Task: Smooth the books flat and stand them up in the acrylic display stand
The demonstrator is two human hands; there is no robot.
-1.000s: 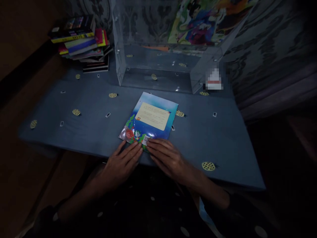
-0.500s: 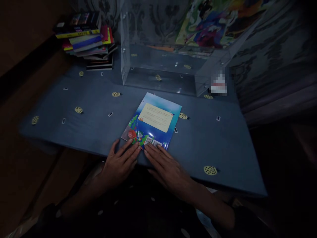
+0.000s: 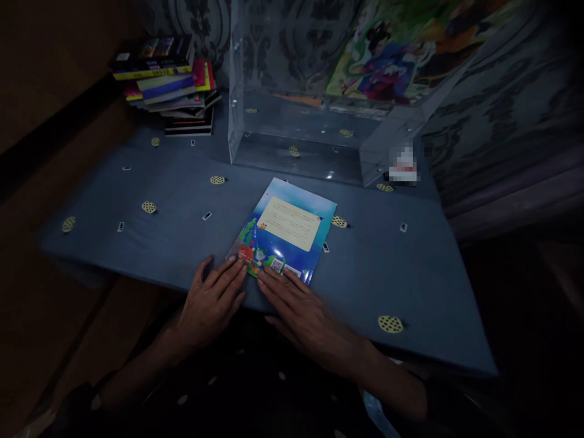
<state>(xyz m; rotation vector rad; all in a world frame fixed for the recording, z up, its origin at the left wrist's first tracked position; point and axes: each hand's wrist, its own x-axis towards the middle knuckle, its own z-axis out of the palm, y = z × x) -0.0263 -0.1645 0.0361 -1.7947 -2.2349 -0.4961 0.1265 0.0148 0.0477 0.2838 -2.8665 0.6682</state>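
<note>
A blue glossy picture book [image 3: 289, 224] lies flat near the front edge of the table, with a cream text panel, sea plants and a square code printed on its cover. My left hand [image 3: 214, 298] rests its outstretched fingers on the book's lower left corner. Across the lower edge lie the flat, extended fingers of my right hand [image 3: 301, 310], partly covering the printed codes. Neither hand wraps around the book. The part of the cover beneath my fingertips is hidden.
Behind the book stands a clear acrylic shelf [image 3: 296, 173] with colourful picture books [image 3: 387, 67] on its upper level. A stack of books [image 3: 168, 88] sits at the back left. A blurred-out white object [image 3: 404, 167] is by the shelf's right side. Blue pineapple-print cloth [image 3: 177, 243] covers the table.
The view has shifted slightly, so the table and shelf sit lower in the picture. My hands have slid a little left along the book's lower edge, with fingers still flat.
</note>
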